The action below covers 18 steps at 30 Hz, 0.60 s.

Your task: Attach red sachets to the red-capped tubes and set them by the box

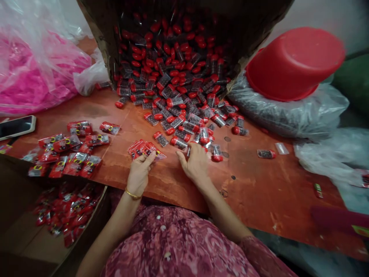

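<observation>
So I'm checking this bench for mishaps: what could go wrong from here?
The tipped box could shed more vials onto the right hand. The packets fanned in the left hand look loosely pinched and might slip. The phone lies near the table edge and could be knocked off.

A worn, reddish-brown table (259, 184) is carrying everything here. A cardboard box (98, 46) is lying tipped on its far side, and a heap of small clear capsules with red caps (178, 107) is spilling from its mouth across the middle of the board. One stray capsule (265, 154) and a small clear packet (281, 148) are lying apart to the right. Red sachets (69, 152) are piling up near the left edge, with a phone (16, 127) resting beyond them and a clear bag of pink material (31, 77) sitting behind. A fanned stack of sachets (145, 149) seems to be resting near the front edge. A clear bag of dark contents (288, 111) is lying far right.
</observation>
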### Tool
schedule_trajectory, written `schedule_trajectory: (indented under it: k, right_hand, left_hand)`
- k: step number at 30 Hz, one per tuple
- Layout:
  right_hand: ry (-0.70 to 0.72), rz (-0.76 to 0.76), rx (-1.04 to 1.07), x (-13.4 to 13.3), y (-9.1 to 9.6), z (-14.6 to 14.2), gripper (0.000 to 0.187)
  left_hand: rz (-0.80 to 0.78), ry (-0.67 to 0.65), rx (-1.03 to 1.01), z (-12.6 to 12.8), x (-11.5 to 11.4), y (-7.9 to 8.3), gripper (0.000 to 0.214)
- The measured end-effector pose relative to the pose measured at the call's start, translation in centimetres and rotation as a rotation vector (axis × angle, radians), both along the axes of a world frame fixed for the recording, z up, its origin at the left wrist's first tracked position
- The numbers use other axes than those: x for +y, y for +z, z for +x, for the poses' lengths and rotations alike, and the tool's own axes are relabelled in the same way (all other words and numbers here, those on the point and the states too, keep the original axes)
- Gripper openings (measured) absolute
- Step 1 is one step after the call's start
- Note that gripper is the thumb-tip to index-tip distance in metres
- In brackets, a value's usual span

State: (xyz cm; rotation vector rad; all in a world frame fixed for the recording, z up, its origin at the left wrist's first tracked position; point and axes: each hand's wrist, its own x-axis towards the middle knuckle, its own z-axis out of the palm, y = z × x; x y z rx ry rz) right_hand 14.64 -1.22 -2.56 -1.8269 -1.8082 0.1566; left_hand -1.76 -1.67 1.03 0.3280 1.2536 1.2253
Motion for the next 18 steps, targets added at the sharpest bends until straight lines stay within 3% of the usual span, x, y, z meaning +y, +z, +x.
schedule_trajectory:
  k: [3,6,10,13,18]
  right_hand:
    - [-0.172,-0.088,-0.279,0.1,-0.8,2.1,0.058]
    - [-0.151,-0.137,-0.389,-0.3,-1.4,3.1,0.052]
    - [-0.102,-0.129,-0.344,-1.0,-1.6,4.0,0.038]
    - [-0.023,-0.105,-0.083,-1.5,-1.4,4.3,0.027]
    - [0.23,-0.197,0.71,-3.1,0.6,2.4,0.023]
  left_hand:
    - [-0.04,-0.026,-0.056,0.0,0.2,-0.1,0.039]
    - [-0.067,-0.036,-0.089,0.2,0.1,-0.3,0.038]
    - [-0.065,-0.028,-0.112,0.2,-0.2,-0.4,0.034]
    - [-0.065,-0.024,-0.151,-0.2,-0.3,-0.3,0.03]
    - [-0.058,-0.052,-0.203,-0.4,-0.5,-0.1,0.027]
